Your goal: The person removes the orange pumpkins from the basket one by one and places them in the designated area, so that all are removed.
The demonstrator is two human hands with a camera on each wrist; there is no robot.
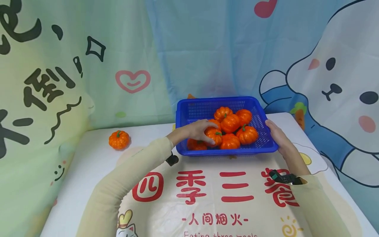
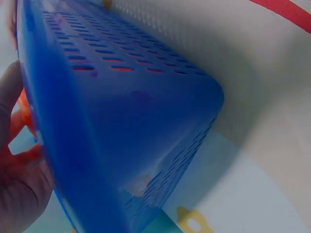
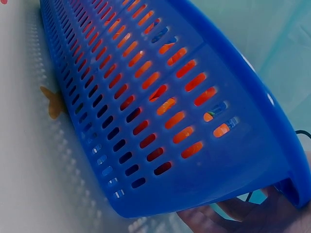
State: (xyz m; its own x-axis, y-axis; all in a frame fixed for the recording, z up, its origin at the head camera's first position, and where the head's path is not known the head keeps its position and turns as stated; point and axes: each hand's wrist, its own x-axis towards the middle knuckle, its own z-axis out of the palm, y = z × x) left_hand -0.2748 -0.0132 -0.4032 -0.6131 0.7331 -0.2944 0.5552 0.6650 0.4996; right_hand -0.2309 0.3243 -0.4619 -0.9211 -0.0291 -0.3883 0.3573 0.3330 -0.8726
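Note:
In the head view, a blue plastic basket [image 1: 183, 113] with slotted walls holds several small orange pumpkins [image 1: 231, 123]. My left hand [image 1: 199, 130] reaches over the basket's left side, thumb and fingers curled round a pumpkin [image 1: 214, 137] near the front left of the pile. The basket's wall covers part of this hand [image 2: 22, 194] in the left wrist view. On the opposite side, my right hand [image 1: 278, 135] grips the basket's right rim. The right wrist view shows its fingers [image 3: 233, 208] beneath that rim, with orange pumpkins visible through the slots.
One more pumpkin [image 1: 119, 140] sits apart on the table's left side. A printed cloth [image 1: 219, 210] with red characters covers the table in front of the basket. Behind hangs a cartoon curtain [image 1: 201, 49]. A thin cable [image 1: 321, 171] runs along the right edge.

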